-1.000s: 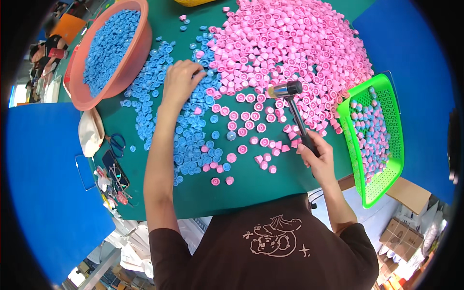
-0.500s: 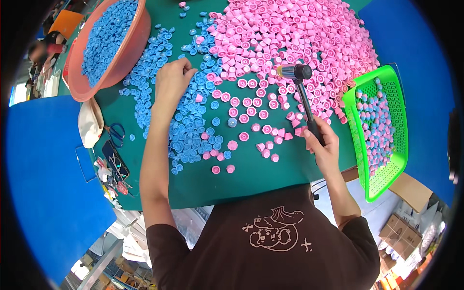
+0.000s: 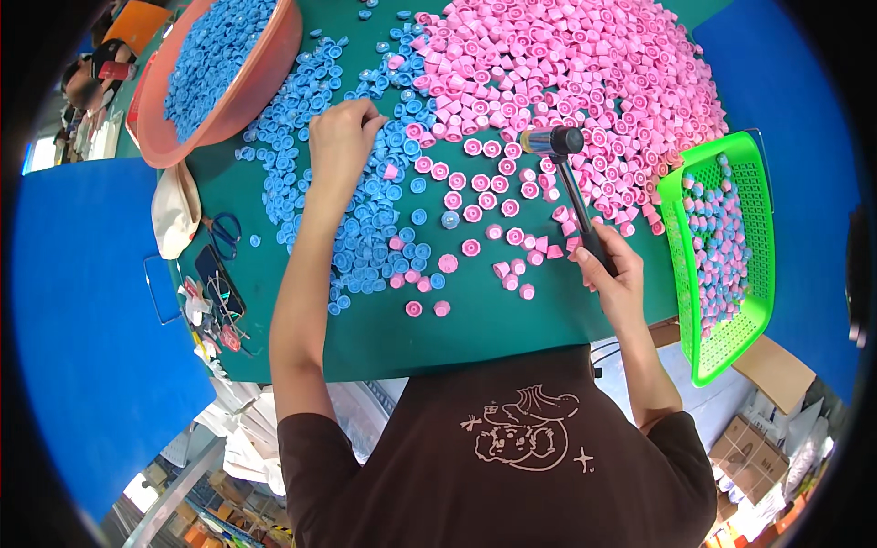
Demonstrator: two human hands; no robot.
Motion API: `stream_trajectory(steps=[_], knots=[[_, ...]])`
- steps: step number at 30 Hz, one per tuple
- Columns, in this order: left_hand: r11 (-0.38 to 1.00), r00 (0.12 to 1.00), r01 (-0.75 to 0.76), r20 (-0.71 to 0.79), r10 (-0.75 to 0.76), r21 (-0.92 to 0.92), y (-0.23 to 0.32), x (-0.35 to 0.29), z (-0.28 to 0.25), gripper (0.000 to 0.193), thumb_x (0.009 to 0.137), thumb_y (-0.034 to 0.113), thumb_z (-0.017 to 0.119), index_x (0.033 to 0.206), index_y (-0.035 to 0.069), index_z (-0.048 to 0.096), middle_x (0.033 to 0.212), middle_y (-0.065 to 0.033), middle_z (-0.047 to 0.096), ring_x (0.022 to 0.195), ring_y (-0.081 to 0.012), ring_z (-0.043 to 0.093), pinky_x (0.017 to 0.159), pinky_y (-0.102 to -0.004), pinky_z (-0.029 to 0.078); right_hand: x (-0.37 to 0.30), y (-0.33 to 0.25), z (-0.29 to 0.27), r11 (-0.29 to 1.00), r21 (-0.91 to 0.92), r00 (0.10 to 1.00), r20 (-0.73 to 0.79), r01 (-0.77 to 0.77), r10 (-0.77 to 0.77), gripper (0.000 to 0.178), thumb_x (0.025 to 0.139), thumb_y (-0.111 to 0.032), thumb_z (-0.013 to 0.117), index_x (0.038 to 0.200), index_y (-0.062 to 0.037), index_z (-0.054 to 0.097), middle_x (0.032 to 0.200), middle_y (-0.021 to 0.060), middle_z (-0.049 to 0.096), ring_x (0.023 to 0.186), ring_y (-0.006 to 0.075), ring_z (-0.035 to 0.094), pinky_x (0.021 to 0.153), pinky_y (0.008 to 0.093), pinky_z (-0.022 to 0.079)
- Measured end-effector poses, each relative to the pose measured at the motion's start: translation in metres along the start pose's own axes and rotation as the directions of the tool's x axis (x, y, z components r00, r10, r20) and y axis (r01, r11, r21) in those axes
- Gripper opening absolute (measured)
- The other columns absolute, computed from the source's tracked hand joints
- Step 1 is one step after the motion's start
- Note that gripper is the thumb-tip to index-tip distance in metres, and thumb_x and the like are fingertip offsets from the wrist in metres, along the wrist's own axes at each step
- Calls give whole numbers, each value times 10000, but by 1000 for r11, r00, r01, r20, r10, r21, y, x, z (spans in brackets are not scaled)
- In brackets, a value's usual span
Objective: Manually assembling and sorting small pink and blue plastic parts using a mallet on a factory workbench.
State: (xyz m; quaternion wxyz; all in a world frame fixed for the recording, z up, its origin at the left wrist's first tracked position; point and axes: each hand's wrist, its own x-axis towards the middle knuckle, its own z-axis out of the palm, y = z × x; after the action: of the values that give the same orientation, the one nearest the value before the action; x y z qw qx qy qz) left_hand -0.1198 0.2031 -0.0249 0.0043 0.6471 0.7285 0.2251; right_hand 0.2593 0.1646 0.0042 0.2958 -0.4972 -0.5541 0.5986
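Observation:
My left hand (image 3: pixel 343 146) is over the loose blue caps (image 3: pixel 365 251) on the left of the table. Its fingers curl down toward the caps and are partly hidden; I cannot make out what is between them. In my right hand (image 3: pixel 612 271) is the black handle of a small mallet (image 3: pixel 574 196). The mallet's head, black at one end and yellowish at the other, is raised over the pink cup-shaped pieces (image 3: pixel 566 64). Several pink pieces (image 3: pixel 480 183) stand apart in loose rows between my hands, hollow side up. Beside them sits a blue cap (image 3: pixel 450 220) with a clear, shiny top.
An orange-pink basin (image 3: pixel 274 78) of blue caps stands at the far left. On the right, a green basket (image 3: pixel 678 265) holds joined pink-and-blue pieces. Scissors (image 3: pixel 225 236), a phone (image 3: pixel 219 279) and a white cloth pouch (image 3: pixel 175 215) lie along the green table's (image 3: pixel 457 338) left edge.
The view has shifted slightly, so the left side of the table sits higher and further right. My left hand stays over the blue caps, and my right hand still holds the mallet.

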Motion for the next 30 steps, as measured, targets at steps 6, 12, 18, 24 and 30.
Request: stream_trajectory(steps=[6, 12, 18, 24, 30], knots=[[987, 963, 157, 216, -159, 26, -6, 16, -9, 284, 737, 270, 778, 783, 13, 668, 717, -125, 665, 669, -299, 647, 634, -400, 494, -2, -4, 2, 999, 37, 999, -9, 34, -34, 400, 905, -138, 681, 1266, -3, 575, 869, -5, 625, 686, 40, 534, 551, 189, 416], [998, 988, 60, 142, -56, -25, 5, 14, -17, 245, 755, 247, 764, 835, 28, 689, 801, -131, 675, 771, -306, 651, 691, -410, 499, 2, -9, -7, 987, -129, 992, -58, 101, -109, 407, 929, -162, 650, 1292, -1, 561, 859, -19, 601, 694, 27, 493, 564, 185, 375], [914, 974, -222, -35, 223, -340, 74, -21, -2, 226, 765, 119, 757, 973, 55, 694, 912, -87, 684, 843, -253, 621, 736, -361, 497, 9, -9, -14, 987, -160, 1000, 8, 25, -24, 394, 916, -145, 661, 1282, -16, 591, 808, -35, 594, 667, 16, 462, 569, 190, 353], [909, 974, -199, 31, 225, -366, 82, -18, 27, 214, 768, 112, 740, 960, 26, 699, 898, -94, 690, 841, -266, 621, 768, -372, 483, 11, -13, -12, 956, -273, 994, 51, 108, -98, 393, 894, -134, 680, 1263, -19, 609, 845, 31, 649, 713, 62, 528, 628, 223, 428], [929, 973, -195, 54, 223, -316, 81, -17, 32, 232, 755, 137, 758, 945, 18, 701, 888, -93, 690, 836, -267, 619, 758, -370, 484, 12, -10, -12, 949, -298, 994, 54, 104, -92, 397, 892, -124, 679, 1269, -26, 602, 852, 6, 616, 696, 56, 503, 613, 217, 399]])
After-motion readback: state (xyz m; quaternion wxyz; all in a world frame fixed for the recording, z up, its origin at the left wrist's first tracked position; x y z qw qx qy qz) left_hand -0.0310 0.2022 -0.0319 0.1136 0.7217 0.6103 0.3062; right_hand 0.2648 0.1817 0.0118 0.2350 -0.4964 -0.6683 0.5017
